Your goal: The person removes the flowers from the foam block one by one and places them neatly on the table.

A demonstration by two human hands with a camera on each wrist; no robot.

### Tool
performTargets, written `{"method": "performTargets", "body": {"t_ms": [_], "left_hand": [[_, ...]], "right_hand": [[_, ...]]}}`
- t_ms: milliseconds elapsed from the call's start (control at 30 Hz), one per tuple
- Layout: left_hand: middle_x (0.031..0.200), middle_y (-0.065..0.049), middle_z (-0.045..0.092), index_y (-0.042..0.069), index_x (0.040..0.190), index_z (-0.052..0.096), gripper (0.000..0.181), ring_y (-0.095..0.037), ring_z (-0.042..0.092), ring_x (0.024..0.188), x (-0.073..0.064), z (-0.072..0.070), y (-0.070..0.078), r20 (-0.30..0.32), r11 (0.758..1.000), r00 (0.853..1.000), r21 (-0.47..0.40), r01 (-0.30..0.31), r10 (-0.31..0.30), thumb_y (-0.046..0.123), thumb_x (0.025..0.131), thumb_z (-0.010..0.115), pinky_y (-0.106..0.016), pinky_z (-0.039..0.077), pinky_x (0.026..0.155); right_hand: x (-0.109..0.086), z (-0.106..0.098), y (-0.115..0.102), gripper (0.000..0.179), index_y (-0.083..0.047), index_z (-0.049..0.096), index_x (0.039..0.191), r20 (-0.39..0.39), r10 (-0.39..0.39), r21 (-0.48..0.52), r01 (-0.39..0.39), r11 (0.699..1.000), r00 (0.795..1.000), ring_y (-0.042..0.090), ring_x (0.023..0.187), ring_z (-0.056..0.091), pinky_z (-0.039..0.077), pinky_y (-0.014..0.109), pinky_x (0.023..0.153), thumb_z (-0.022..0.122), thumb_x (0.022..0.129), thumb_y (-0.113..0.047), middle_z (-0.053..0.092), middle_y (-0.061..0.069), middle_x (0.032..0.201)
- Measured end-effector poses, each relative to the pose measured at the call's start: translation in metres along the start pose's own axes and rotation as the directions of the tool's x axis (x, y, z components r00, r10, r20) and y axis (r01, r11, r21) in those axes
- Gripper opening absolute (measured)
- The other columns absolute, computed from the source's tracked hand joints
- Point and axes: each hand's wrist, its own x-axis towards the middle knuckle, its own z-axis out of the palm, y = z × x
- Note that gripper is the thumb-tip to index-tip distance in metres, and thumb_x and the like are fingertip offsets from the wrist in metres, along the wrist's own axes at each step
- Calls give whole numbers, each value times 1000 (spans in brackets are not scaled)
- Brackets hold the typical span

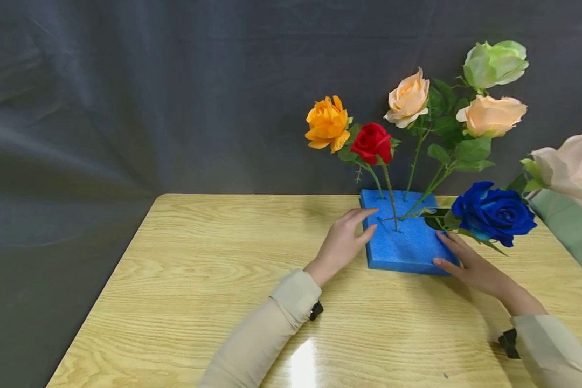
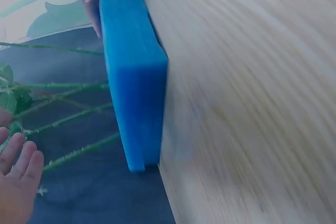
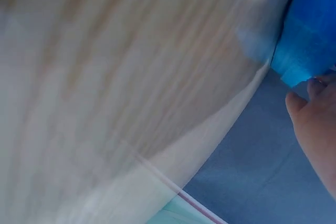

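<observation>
A blue foam block (image 1: 393,253) lies flat near the table's back edge, with several artificial flowers standing in it. Among them are an orange flower (image 1: 327,124), a red rose (image 1: 371,143), a peach rose (image 1: 408,99) and a blue rose (image 1: 496,213) leaning right. My left hand (image 1: 341,245) is beside the block's left edge, fingers extended, holding nothing; the left wrist view shows this hand (image 2: 18,179) apart from the foam. At the block's right front corner, my right hand (image 1: 472,269) rests its thumb and fingers on the foam. The right wrist view shows only part of this hand (image 3: 317,121).
A second peach rose (image 1: 493,116) and a green rose (image 1: 496,64) rise behind the block. At the far right, a pale pink flower (image 1: 572,164) is cut off by the frame. The wooden table (image 1: 213,258) meets a dark curtain (image 1: 199,97) at its back.
</observation>
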Motion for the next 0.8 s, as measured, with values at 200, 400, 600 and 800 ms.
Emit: {"method": "performTargets", "body": {"t_ms": [200, 400, 600, 800], "left_hand": [[134, 0, 59, 19, 135, 55, 38, -13, 57, 123, 10, 12, 16, 29, 998, 1000, -55, 14, -13, 22, 97, 57, -20, 51, 95], [132, 2, 60, 21, 134, 55, 38, -12, 61, 115, 18, 22, 26, 38, 994, 999, -101, 31, -27, 21, 96, 58, -11, 50, 83], [136, 3, 58, 22, 136, 53, 39, -12, 62, 112, 23, 28, 34, 55, 993, 997, -101, 66, -61, 18, 97, 56, -5, 46, 75], [142, 6, 53, 25, 140, 50, 40, -10, 57, 122, 26, 32, 40, 77, 994, 994, -70, 88, -82, 21, 99, 52, -10, 48, 85]], "right_hand": [[1, 5, 0, 83, 2, 2, 152, -4, -38, -60, 37, 998, 999, 56, 140, -5, 7, 77, 104, 56, 97, -29, 0, 38, 153], [2, 8, 2, 80, 5, 3, 151, -29, -75, -169, 69, 983, 997, 53, 142, -1, -1, 70, 113, 52, 99, -30, 6, 39, 152], [2, 8, 2, 80, 5, 0, 151, -12, -67, -156, 65, 986, 998, 53, 142, -4, -1, 70, 113, 51, 99, -30, 3, 40, 152], [2, 6, -1, 84, 2, -5, 151, 30, -13, -110, 17, 994, 999, 55, 141, -8, 5, 76, 106, 51, 99, -33, -4, 37, 153]]}}
